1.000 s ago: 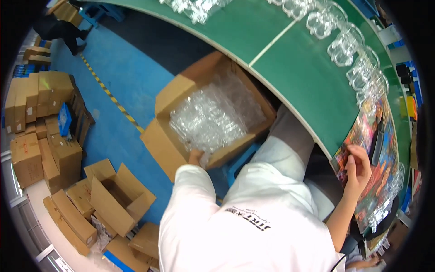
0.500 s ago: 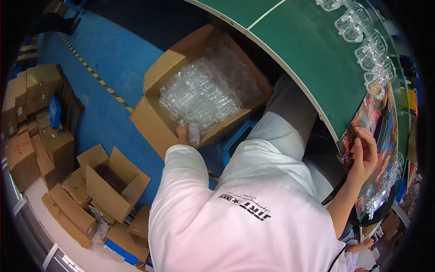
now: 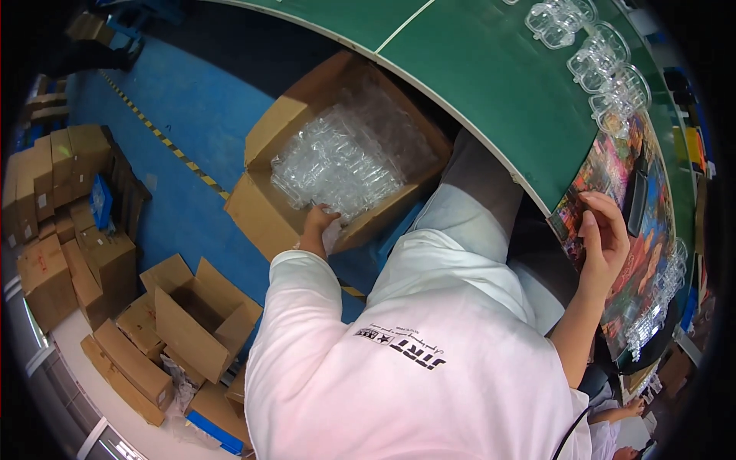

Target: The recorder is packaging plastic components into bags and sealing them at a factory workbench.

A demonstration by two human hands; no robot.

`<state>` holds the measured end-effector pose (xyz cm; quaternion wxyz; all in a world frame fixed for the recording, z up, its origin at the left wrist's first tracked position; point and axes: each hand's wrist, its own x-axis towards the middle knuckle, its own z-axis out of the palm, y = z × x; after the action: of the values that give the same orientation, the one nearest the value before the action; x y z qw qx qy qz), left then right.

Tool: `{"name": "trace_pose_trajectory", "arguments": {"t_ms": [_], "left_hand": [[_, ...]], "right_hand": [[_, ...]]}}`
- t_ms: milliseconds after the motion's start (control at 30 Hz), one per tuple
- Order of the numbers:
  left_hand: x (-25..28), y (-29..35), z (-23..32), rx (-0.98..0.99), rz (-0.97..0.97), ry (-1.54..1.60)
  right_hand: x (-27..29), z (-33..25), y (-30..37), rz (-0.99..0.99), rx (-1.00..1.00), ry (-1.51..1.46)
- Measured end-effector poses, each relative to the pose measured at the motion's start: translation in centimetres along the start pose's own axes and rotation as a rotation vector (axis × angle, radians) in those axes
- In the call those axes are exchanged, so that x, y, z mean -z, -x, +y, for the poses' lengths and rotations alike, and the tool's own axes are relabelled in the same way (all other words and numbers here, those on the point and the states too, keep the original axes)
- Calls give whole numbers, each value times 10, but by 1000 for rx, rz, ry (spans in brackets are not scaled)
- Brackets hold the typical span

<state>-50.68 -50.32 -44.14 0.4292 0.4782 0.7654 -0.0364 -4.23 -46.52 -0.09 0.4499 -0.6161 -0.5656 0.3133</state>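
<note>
A large open cardboard box (image 3: pixel 268 211) stands on my left, holding a heap of clear plastic pieces (image 3: pixel 337 165). My left hand (image 3: pixel 318 222) reaches over its near edge with bent fingers at the edge of the heap. Crumpled clear plastic (image 3: pixel 333 236) shows beside the palm; what the fingers grip, if anything, is too small to make out. Over the near edge of a colourful printed mat (image 3: pixel 613 180), my right hand (image 3: pixel 603 238) hovers with curled fingers, a gap between thumb and fingertips and nothing between them. A black object (image 3: pixel 636 201) lies on the mat beyond it.
A row of clear plastic parts (image 3: pixel 598 65) runs along the far side of the green table (image 3: pixel 491 84). More clear pieces (image 3: pixel 659 299) lie at the mat's right end. Cardboard boxes (image 3: pixel 195 314) stand on the left floor, with stacked cartons (image 3: pixel 69 222) behind. Another person's arm (image 3: pixel 617 412) shows lower right.
My left hand has turned at the box edge, and more of its fingers now show. The right hand stays over the mat with little change. The whole view has shifted slightly.
</note>
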Motion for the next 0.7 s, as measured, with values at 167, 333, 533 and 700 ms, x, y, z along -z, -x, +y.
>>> {"name": "trace_pose_trajectory", "arguments": {"t_ms": [167,333,533,700], "left_hand": [[27,-11,-44,68,101,424],[81,23,-3,67,100,1225],[187,124,124,-435,-464,1783],[212,193,237,-855,-712,1789]], "right_hand": [[-2,-4,0,-26,5,-67],[2,-3,1,-18,19,-102],[0,-17,2,-77,134,-88],[-18,-61,8,-336,309,-67]]}}
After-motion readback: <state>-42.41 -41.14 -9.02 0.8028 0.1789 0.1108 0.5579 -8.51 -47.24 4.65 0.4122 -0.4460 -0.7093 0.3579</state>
